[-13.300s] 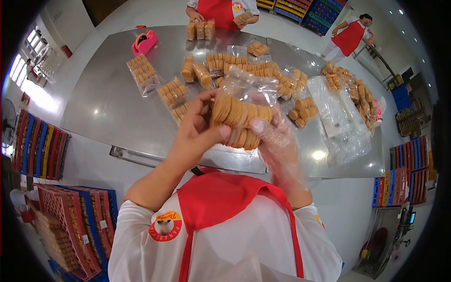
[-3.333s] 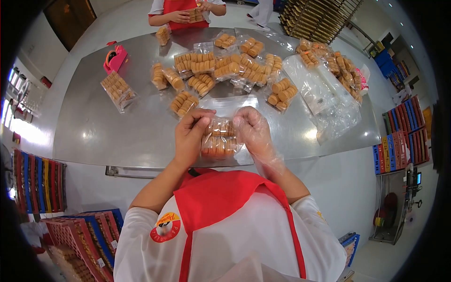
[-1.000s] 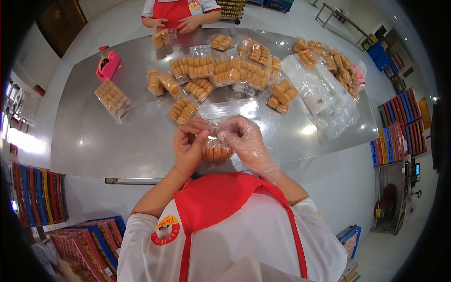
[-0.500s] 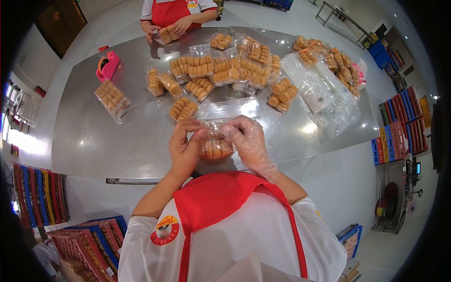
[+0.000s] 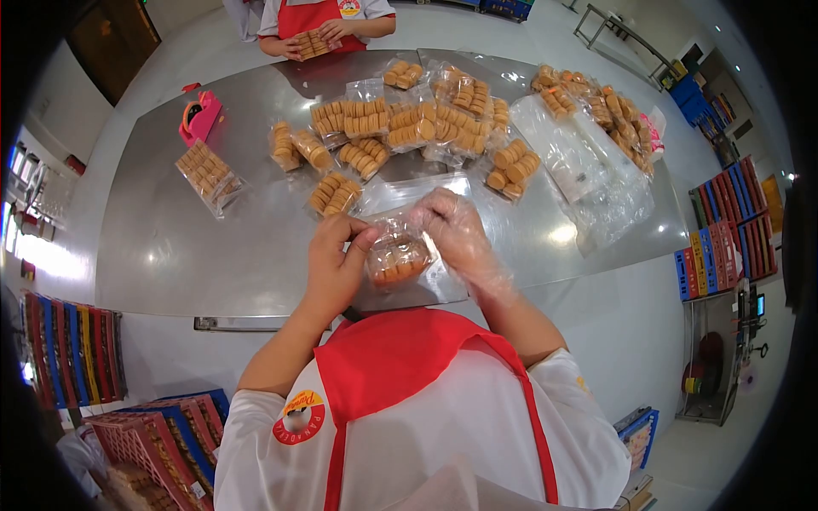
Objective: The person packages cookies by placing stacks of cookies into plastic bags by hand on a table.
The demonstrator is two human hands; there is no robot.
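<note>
Between my hands hangs a clear plastic bag of cookies (image 5: pixel 399 262), tilted, with the round cookies stacked in its lower part. My bare left hand (image 5: pixel 338 255) pinches the bag's upper left side between thumb and fingers. On the other side my right hand (image 5: pixel 454 228), in a clear plastic glove, grips the upper right of the bag with curled fingers. Just beyond my hands lie filled cookie bags, the nearest being one bag of cookies (image 5: pixel 335 195) at the left and another bag (image 5: pixel 513 169) at the right.
A pink tape dispenser (image 5: pixel 200 119) and a filled bag (image 5: pixel 207 175) are on the left of the steel table (image 5: pixel 170 255). Flat empty plastic bags (image 5: pixel 579 170) lie at the right beside more cookie packs (image 5: pixel 626 128). Across the table, a co-worker's hands (image 5: pixel 317 41) hold a pack.
My right hand has risen slightly and turned, and the bag now tilts more. The co-worker's pack has been turned flatter, with its rows of cookies facing up.
</note>
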